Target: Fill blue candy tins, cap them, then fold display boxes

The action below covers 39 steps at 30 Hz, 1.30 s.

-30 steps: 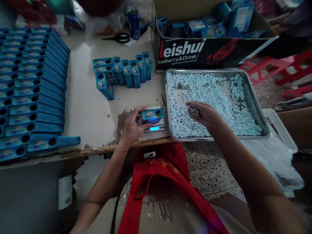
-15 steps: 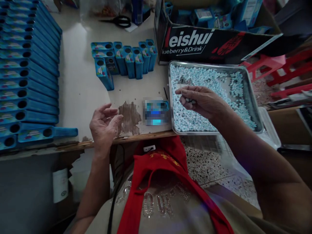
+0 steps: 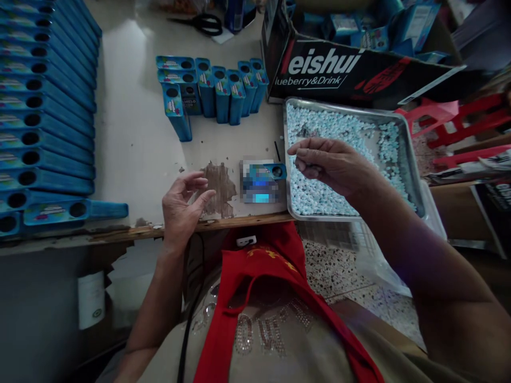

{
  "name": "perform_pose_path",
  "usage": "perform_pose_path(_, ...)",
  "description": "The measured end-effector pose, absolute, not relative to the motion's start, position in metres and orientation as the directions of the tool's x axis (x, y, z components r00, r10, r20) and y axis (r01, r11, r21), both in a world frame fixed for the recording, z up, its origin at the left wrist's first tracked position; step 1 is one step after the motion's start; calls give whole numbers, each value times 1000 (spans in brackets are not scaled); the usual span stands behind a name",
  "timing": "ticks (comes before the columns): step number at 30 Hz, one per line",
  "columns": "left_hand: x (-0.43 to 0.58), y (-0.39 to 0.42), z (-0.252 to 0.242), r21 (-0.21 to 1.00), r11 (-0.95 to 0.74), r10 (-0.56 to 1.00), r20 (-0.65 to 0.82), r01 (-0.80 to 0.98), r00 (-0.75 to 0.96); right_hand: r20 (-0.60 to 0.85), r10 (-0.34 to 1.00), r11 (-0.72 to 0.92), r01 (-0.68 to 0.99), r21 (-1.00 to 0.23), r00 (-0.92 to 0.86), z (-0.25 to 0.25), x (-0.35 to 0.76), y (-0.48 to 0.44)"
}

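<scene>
A person in a red apron (image 3: 263, 260) is sitting or standing at a pale worktop (image 3: 131, 106) with a worn front edge. The left hand (image 3: 181, 205) is hanging above that edge, left of a bare wooden patch, its fingers parted and gripping nothing. The right hand (image 3: 333, 164) is hovering over the left side of a metal tray (image 3: 288, 186) at the worktop's right end, thumb and fingers pressing together in a pinch; whether pellets are inside I cannot tell.

Pale blue pellets (image 3: 319, 202) are covering much of the tray. Between the hands, near the front edge, a small scale (image 3: 261, 198) is glowing, partly blurred. A blue box (image 3: 278, 171) is showing at its far right corner; how it is resting is unclear.

Farther back, a group of blue boxes (image 3: 221, 93) is standing upright. More packed boxes (image 3: 56, 130) are filling the worktop's left end. Scissors (image 3: 208, 24) are lying near the back, and a black carton (image 3: 319, 74) is standing behind the tray.
</scene>
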<state>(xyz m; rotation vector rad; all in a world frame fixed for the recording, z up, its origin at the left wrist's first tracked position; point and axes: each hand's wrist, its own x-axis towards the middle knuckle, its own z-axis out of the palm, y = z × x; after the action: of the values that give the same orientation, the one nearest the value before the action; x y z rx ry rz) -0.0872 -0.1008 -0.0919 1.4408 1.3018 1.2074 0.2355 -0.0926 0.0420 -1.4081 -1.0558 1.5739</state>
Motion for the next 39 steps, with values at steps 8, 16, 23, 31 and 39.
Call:
perform_pose_path(8, -73, -100, -89, 976, -141, 989, 130, 168, 71, -344, 923, -331, 99, -938, -170, 34, 223, -89)
perform_pose_path(16, -70, -99, -87, 977, -141, 988, 128, 159, 88, -351, 922, -341, 83, -936, -165, 27, 236, -85)
perform_pose_path(23, -66, -95, -88, 984, -103, 993, 92, 143, 79, -570, 818, -520, -330, -788, 74, 11, 266, -81)
perform_pose_path(31, -60, -105, -80, 997, 76, 997, -75, -13, 30, -632, 774, -562, -404, -722, 51, -18, 285, -106)
perform_pose_path(39, -56, -106, -79, 997, 75, 996, -76, 23, 47, -589, 808, -570, -233, -788, 14, -23, 282, -111)
